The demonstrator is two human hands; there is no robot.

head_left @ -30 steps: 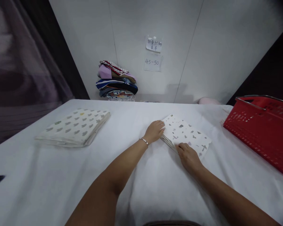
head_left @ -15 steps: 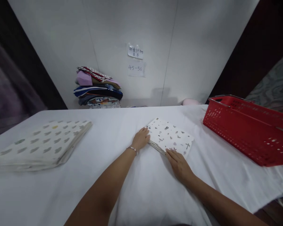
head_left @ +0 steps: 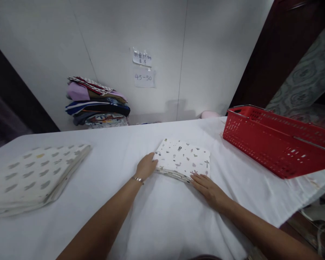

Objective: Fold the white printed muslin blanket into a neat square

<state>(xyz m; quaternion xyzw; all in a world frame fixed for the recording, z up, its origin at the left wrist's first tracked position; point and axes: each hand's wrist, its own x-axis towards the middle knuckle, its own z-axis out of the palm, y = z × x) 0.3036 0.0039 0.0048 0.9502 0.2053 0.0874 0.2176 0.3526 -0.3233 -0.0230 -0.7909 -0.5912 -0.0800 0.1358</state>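
A folded white cloth [head_left: 182, 157] with small printed figures lies on the white-covered table [head_left: 157, 209]. My left hand [head_left: 146, 166], with a bracelet at the wrist, is at the cloth's left edge; its fingertips rest on the corner and the thumb side is partly hidden. My right hand [head_left: 208, 189] lies with stretched fingers on the near right corner. Several layers show along the near edge between the hands. Farther left lies a larger folded cloth [head_left: 38, 171] with grey leaf-like spots.
A red perforated basket [head_left: 276, 141] with metal handles stands at the right. Behind the table's back edge is a stack of folded fabrics [head_left: 97, 103]. Two paper signs [head_left: 145, 78] hang on the wall. A pink object [head_left: 209, 114] shows behind the table.
The small cloth has turned so its near edge lies more level. My left hand has moved left with its corner. The whole view has shifted to the right.
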